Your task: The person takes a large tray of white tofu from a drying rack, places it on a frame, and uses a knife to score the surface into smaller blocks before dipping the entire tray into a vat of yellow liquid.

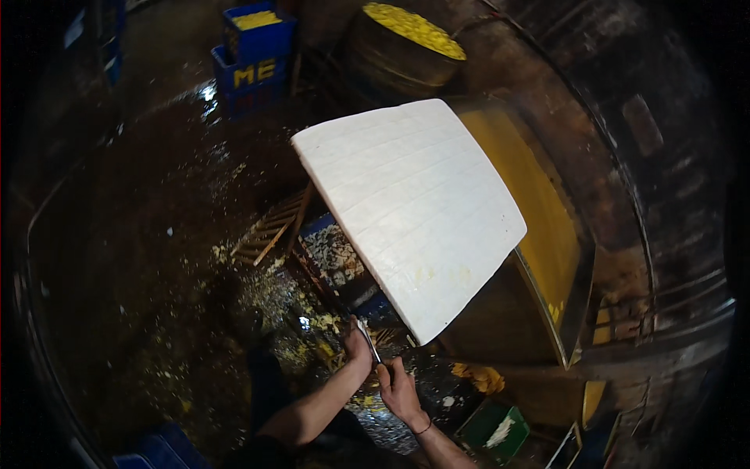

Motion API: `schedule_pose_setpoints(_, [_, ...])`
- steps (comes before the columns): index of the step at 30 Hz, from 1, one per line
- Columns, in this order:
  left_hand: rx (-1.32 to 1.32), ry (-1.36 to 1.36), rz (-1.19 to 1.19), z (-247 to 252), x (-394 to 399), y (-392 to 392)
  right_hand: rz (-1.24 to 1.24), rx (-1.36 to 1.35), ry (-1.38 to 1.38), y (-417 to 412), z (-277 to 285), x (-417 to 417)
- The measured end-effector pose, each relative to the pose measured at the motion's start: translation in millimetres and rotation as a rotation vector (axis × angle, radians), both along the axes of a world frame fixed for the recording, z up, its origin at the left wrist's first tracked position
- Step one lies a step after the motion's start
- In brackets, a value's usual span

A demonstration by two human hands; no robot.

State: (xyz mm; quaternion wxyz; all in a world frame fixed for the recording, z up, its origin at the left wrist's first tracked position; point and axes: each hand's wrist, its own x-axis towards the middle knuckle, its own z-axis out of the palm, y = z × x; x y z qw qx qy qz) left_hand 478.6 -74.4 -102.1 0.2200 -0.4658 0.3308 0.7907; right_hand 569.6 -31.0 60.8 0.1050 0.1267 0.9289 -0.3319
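Note:
Below the near corner of a large white slab-like tabletop (410,205), both hands meet at a narrow tool with a shiny blade, probably a knife (370,342). My right hand (401,390) is closed around its dark handle end. My left hand (356,343) is against the other end of the blade, with some white matter beside it; whether its fingers grip the tool cannot be told. The tabletop bears faint parallel lines and a few yellowish smears. A dark cord circles my right wrist.
A yellow-floored trough (527,193) adjoins the tabletop's right side. A drum of yellow pieces (410,29) and stacked blue crates (258,47) stand beyond. To the left lie a wooden slatted rack (272,228) and an open container of pale scraps (334,252). A green crate (498,431) sits lower right; the wet floor carries scraps.

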Motion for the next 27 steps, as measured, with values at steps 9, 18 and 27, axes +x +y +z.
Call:
schedule_pose_setpoints(9, [-0.518, 0.301, -0.654, -38.1, -165.7, -109.9, -0.536, -0.315, 0.352, -30.6, 85.7, -23.5])
schedule_pose_setpoints(18, [-0.666, 1.527, -0.430, 211.1, -276.7, -27.3, -1.102, -0.711, 0.576, 89.9, 43.3, -91.6])
schedule_pose_setpoints(27, [-1.100, 2.369, -1.522, 174.9, -235.0, 154.2, -1.023, -0.085, 0.563, 267.8, 4.9, -230.5])
